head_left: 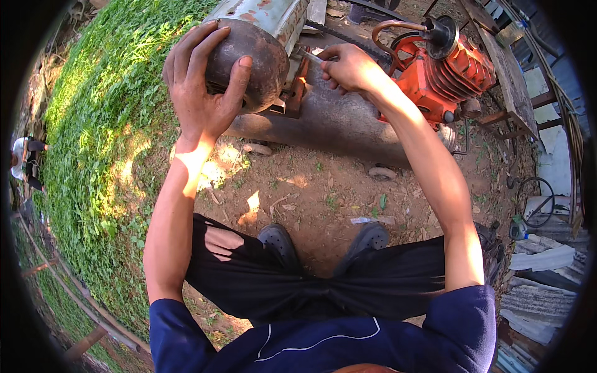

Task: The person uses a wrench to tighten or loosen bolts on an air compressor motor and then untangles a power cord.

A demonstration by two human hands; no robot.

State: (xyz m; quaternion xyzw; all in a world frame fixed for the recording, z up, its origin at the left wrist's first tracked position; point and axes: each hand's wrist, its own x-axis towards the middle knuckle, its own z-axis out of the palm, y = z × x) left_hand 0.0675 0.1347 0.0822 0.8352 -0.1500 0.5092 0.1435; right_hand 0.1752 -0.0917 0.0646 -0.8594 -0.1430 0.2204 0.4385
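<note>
My left hand [202,87] is spread over the dark, rounded end of an electric motor [261,68], its thumb on the near side and its fingers over the far left. Pale, chipped paint covers the motor's body. To the right, my right hand [354,69] pinches a slim metal tool [313,58], whose exact kind I cannot make out. The tool points left at the motor's side, just above a rusty mounting bracket [300,88]. Under both lies a rusty, long air tank [348,127], and the red finned compressor pump [441,71] sits on its right part.
Small wheels [382,173] support the tank. A black belt [339,36] runs behind my right hand. Right of the pump stands a wooden bench [507,81], with corrugated sheets [541,304] lower down. Grass [93,186] covers the left, where another person [28,163] is far off.
</note>
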